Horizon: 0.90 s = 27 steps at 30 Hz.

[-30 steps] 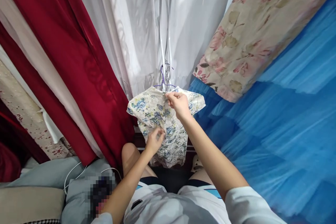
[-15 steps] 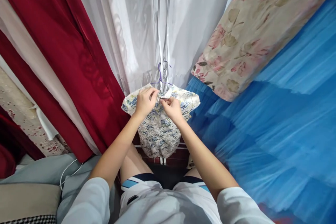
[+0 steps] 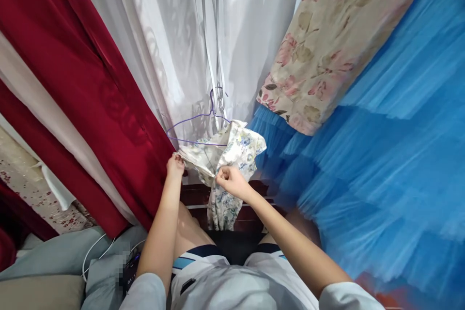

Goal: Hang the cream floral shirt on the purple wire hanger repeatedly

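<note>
A white shirt with a blue floral print [image 3: 241, 147] hangs by one shoulder from a purple hanger [image 3: 189, 118]. The hanger's left arm is bare, and its hook is up by the white straps. My left hand [image 3: 176, 164] pinches the shirt's left shoulder edge, pulled down below the hanger. At the middle of the front, my right hand [image 3: 232, 181] is closed on the shirt's opening edge. The upper front gapes apart between the hands, while the lower part hangs narrow and bunched.
White straps [image 3: 210, 53] run down a white curtain [image 3: 250, 24] behind the hanger. Red drapes [image 3: 98, 82] hang on the left. To the right are a floral cloth [image 3: 316, 63] and blue ruffled tulle [image 3: 392, 164]. Grey cushions [image 3: 54, 252] and a white cable [image 3: 85, 256] lie at lower left.
The shirt's left shoulder has come off the hanger, baring that arm. My left hand moved left and down with the fabric; my right hand moved lower. The front now gapes and the view shifted slightly.
</note>
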### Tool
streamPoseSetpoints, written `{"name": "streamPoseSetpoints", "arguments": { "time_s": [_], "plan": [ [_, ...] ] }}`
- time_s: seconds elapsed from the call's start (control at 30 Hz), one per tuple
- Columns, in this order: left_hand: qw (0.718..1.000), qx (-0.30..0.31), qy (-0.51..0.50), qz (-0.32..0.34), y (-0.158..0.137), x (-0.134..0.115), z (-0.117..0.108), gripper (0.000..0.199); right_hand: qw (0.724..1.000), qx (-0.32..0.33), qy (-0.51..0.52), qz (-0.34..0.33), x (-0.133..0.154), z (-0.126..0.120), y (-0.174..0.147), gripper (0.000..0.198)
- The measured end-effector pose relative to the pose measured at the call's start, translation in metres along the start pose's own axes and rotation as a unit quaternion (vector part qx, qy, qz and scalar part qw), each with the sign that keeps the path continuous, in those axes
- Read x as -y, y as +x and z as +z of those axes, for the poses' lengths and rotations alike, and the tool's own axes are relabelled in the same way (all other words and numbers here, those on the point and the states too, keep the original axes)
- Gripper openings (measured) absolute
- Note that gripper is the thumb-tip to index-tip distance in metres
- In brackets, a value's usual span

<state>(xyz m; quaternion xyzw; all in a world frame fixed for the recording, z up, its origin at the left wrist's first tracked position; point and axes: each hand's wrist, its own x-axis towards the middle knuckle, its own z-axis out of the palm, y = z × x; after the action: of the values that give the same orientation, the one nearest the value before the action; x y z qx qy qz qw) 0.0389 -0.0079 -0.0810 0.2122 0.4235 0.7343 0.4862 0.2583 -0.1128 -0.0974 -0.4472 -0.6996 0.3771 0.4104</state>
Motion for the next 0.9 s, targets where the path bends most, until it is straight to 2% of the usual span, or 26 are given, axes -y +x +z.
{"name": "streamPoseSetpoints", "arguments": {
  "time_s": [0.1, 0.17, 0.23, 0.3, 0.37, 0.4, 0.47, 0.5, 0.57, 0.63, 0.7, 0.77, 0.83, 0.9],
  "plan": [
    [0.996, 0.059, 0.002, -0.062, -0.037, 0.037, 0.0, 0.024, 0.999, 0.011, -0.03, 0.005, -0.015, -0.009, -0.014, 0.009],
    [0.99, 0.122, -0.004, -0.073, -0.066, 0.048, 0.005, 0.023, 0.998, 0.003, -0.059, 0.009, -0.024, -0.019, -0.024, 0.008],
    [0.975, 0.22, 0.017, -0.038, -0.095, 0.048, 0.015, 0.025, 0.996, -0.011, -0.093, 0.001, -0.028, -0.03, -0.034, 0.001],
    [0.941, 0.327, 0.081, 0.029, -0.122, 0.038, 0.026, 0.024, 0.993, -0.015, -0.115, -0.037, -0.025, -0.036, -0.043, 0.022],
    [0.894, 0.405, 0.166, 0.098, -0.144, 0.026, 0.036, 0.025, 0.992, -0.001, -0.092, -0.085, -0.017, -0.038, -0.05, 0.044],
    [0.872, 0.428, 0.199, 0.125, -0.152, 0.021, 0.041, 0.026, 0.994, 0.009, -0.059, -0.095, -0.011, -0.037, -0.054, 0.044],
    [0.848, 0.449, 0.232, 0.163, -0.161, 0.016, 0.045, 0.025, 0.997, 0.028, 0.034, -0.07, 0.002, -0.036, -0.06, 0.031],
    [0.845, 0.449, 0.234, 0.174, -0.163, 0.016, 0.045, 0.027, 0.995, 0.035, 0.081, -0.045, 0.008, -0.037, -0.062, 0.031],
    [0.842, 0.46, 0.226, 0.167, -0.162, 0.024, 0.042, 0.046, 0.987, 0.05, 0.153, 0.0, 0.021, -0.044, -0.068, 0.037],
    [0.823, 0.512, 0.226, 0.103, -0.16, 0.036, 0.033, 0.055, 0.98, 0.073, 0.184, 0.026, 0.032, -0.059, -0.072, 0.037],
    [0.778, 0.58, 0.242, 0.002, -0.16, 0.049, 0.024, 0.052, 0.98, 0.094, 0.17, 0.044, 0.039, -0.081, -0.075, 0.036],
    [0.745, 0.608, 0.272, -0.048, -0.162, 0.057, 0.015, 0.049, 0.987, 0.081, 0.127, 0.053, 0.042, -0.109, -0.073, 0.036],
    [0.747, 0.59, 0.308, -0.01, -0.163, 0.059, 0.009, 0.041, 0.996, 0.022, 0.079, 0.045, 0.04, -0.14, -0.066, 0.036],
    [0.756, 0.548, 0.351, 0.069, -0.164, 0.055, 0.006, 0.034, 0.998, -0.034, 0.043, 0.031, 0.035, -0.168, -0.052, 0.033]
  ]
}}
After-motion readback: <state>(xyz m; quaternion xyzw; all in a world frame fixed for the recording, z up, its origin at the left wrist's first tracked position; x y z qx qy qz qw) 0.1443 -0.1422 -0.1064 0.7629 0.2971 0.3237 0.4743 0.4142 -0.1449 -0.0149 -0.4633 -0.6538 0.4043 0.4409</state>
